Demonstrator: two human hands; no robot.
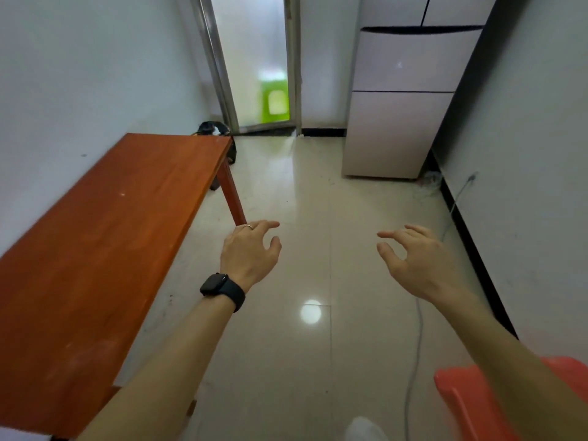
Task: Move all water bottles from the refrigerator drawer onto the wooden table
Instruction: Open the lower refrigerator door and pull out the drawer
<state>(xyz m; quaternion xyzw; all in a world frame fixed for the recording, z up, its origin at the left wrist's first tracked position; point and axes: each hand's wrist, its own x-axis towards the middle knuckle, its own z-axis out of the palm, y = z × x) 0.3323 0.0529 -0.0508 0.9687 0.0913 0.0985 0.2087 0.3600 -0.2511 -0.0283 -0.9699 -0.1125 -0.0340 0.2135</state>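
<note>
Both hands, left (251, 253) and right (416, 259), hover empty over floor beside wooden table (105, 237)

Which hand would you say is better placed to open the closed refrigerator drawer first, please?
Probably the right hand. It is empty and open, on the side of the room where the refrigerator stands, its drawers shut. The left hand, equally empty, hangs nearer the wooden table.
</note>
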